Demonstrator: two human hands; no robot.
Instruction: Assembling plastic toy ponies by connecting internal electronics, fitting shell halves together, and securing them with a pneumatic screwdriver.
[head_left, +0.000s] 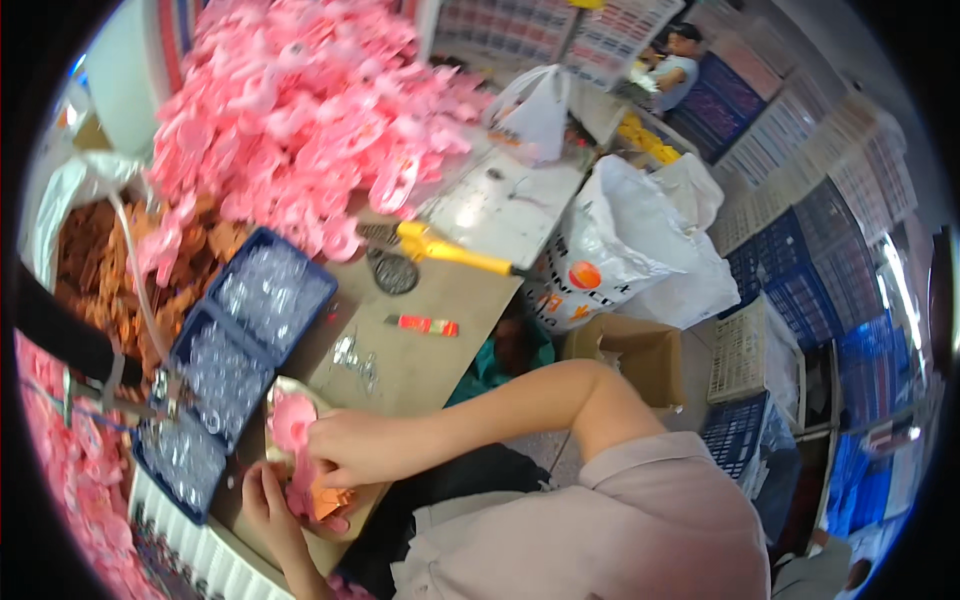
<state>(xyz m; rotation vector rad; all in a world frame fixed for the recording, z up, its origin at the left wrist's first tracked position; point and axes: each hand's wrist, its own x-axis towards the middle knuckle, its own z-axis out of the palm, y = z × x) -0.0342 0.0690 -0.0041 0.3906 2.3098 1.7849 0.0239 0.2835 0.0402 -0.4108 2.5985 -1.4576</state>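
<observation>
A pink moulded plastic part [293, 418] lies on the bench in front of me, its rounded end toward the far side. My right hand [350, 447] is closed over its middle, fingers curled down; any small thing in them is hidden. An orange plastic piece [330, 502] rests on the pink part's near end. Beside that end, my left hand [268, 505] has its fingertips drawn together; I cannot make out what they hold. Just left stands a blue compartment tray [230, 328] filled with small clear plastic pieces.
A big heap of pink parts [300, 110] covers the far bench. Orange pieces [205, 240] fill a sack at left. A yellow-handled tool [455, 252], a red tube [428, 325] and small clear bits [352, 358] lie ahead. White sacks [620, 240] and a cardboard box [635, 355] stand right.
</observation>
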